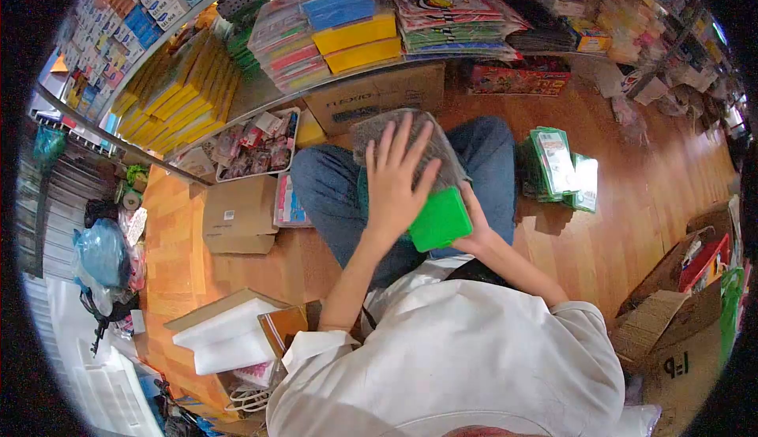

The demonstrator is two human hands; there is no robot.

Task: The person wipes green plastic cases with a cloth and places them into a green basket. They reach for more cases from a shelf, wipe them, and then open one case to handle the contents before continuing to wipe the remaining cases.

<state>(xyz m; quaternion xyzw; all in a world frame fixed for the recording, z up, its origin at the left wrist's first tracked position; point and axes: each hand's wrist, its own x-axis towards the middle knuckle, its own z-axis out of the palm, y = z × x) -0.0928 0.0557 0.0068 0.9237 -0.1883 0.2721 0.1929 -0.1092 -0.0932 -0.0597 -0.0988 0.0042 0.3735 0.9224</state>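
Observation:
My left hand point(397, 186) lies with its fingers spread over a grey, fuzzy-looking rectangular pad point(438, 141), palm down. A bright green, flat, box-like piece point(439, 221) with rounded corners shows below the pad and overlaps its lower edge in this view. My right hand point(474, 224) wraps around the right side of this green piece, its fingers partly hidden underneath. Both things are held over my crossed legs in blue jeans point(485, 153). On the floor to the right is a stack of green-edged packets point(553, 165) with white labels.
Ahead runs a shelf with yellow boxes point(359, 54), a blue box point(339, 7) and piled plastic packets point(450, 26). A white tray point(257, 175) of small packets stands at front left, near a cardboard flap point(237, 212). Opened cartons sit behind left point(229, 315) and right point(651, 322).

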